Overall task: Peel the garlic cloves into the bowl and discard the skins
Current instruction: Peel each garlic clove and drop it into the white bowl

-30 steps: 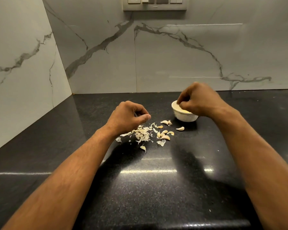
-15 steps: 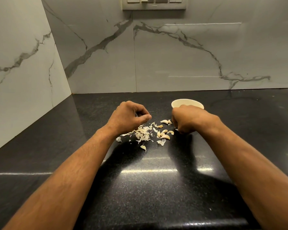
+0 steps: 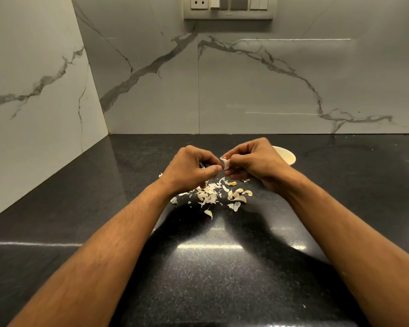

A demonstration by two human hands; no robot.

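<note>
Black speckled countertop (image 3: 210,267) carries a heap of garlic skins (image 3: 207,193) beside unpeeled cloves (image 3: 239,195). Above them, right hand (image 3: 253,161) pinches a garlic clove (image 3: 226,162); left hand (image 3: 191,167), fingers curled, touches it. White bowl (image 3: 287,156) sits behind the right hand.

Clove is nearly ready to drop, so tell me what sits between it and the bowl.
Only the right hand itself: it holds the garlic clove with the left hand, and the bowl lies just behind its knuckles. No other object is visible there.
</note>
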